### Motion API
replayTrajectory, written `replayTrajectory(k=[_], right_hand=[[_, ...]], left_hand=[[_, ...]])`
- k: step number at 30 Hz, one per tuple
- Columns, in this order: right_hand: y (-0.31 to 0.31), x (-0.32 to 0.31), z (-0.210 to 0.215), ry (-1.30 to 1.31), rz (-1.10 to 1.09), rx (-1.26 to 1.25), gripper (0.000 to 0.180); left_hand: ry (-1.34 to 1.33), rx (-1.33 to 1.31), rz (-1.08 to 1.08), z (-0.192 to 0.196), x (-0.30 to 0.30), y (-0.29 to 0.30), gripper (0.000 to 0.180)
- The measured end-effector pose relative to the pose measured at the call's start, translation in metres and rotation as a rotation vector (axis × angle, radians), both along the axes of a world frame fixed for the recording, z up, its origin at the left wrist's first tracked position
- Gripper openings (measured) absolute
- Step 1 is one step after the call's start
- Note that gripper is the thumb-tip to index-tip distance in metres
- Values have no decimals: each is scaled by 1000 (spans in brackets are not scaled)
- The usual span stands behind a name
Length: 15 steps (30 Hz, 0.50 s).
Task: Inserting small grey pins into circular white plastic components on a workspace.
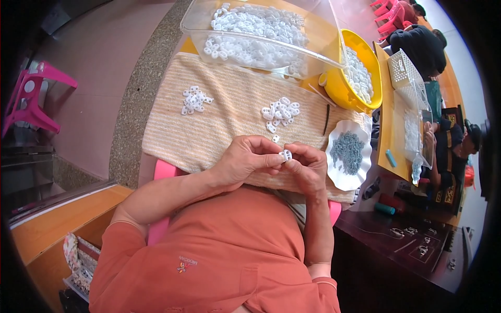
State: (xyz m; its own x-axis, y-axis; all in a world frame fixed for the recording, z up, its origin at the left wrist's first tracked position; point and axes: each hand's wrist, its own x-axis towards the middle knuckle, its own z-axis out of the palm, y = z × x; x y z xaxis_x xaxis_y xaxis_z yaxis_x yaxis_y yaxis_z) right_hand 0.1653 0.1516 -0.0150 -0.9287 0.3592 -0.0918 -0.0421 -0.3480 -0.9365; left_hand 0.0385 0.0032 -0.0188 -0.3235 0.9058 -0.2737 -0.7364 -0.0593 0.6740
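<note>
My left hand and my right hand meet over the near edge of a striped beige cloth. Between their fingertips is a small white plastic part with holes in it; both hands pinch it. Just beyond them lies a loose pile of similar white parts, with a few pieces trailing toward my fingers. A second pile of small white pieces sits farther left. To the right of my right hand, a white wavy-edged dish holds many tiny grey-blue pieces, too small to name.
At the far side stands a clear plastic bin full of white parts. Beside it is a yellow basin of white pieces. A thin black stick lies on the cloth. Other people sit rightward at another table; a pink stool stands left.
</note>
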Motion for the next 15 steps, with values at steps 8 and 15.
replayTrajectory(k=[8, 15], right_hand=[[-1, -5, -1, 65, -3, 162, 29], [-7, -7, 4, 123, -7, 143, 30]], left_hand=[[-111, 58, -45, -2, -2, 1, 8], [-142, 117, -70, 3, -3, -2, 8]])
